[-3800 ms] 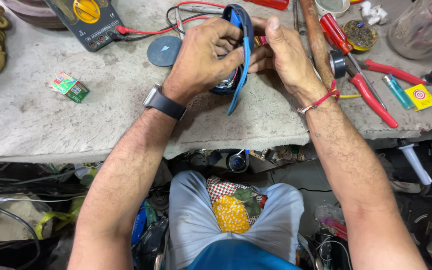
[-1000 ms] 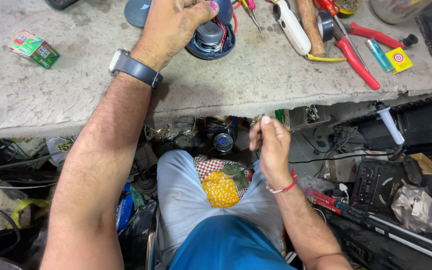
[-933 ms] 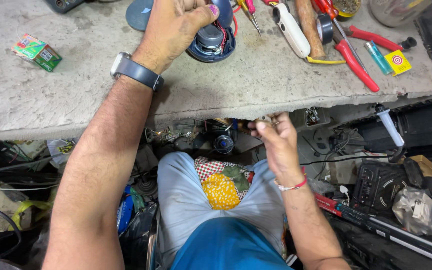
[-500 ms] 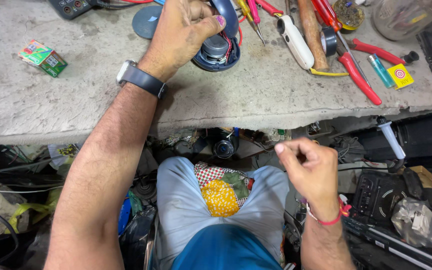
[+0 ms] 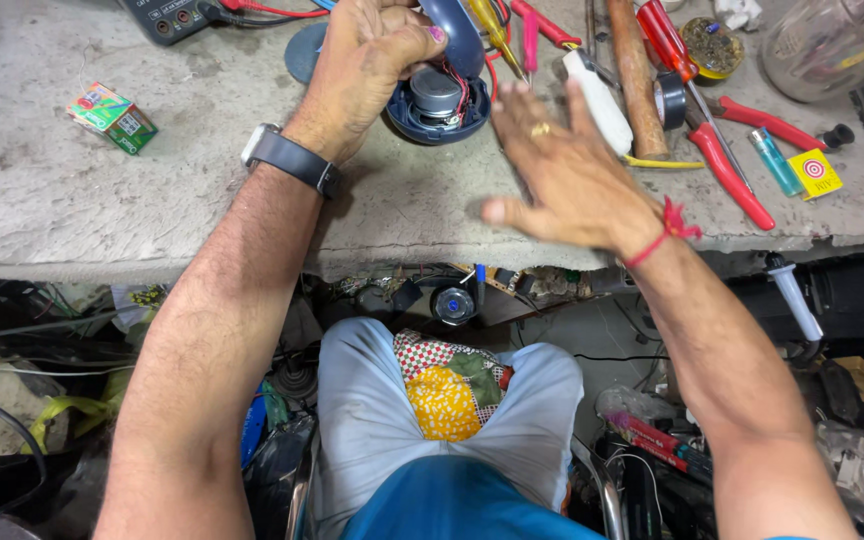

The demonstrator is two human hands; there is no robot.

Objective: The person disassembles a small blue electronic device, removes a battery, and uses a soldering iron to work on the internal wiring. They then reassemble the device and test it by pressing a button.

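My left hand [image 5: 367,60] grips an opened dark blue device [image 5: 444,95] on the worn grey workbench [image 5: 152,210]; a round metal part and thin wires show inside its shell. My right hand [image 5: 562,175] hovers over the bench just right of the device, fingers spread and blurred, holding nothing. A ring is on one finger and a red thread circles the wrist. A dark watch sits on my left wrist.
Right of the device lie a white-handled tool [image 5: 599,100], a wooden handle [image 5: 630,80], red pliers [image 5: 727,165], a blue lighter [image 5: 777,160] and a small yellow box [image 5: 814,172]. A green carton [image 5: 112,117] is at left, a meter [image 5: 167,15] at the back. Cluttered parts lie under the bench.
My right hand came up from under the bench edge and now spreads open over the bench beside the device. My left hand has stayed on the device.
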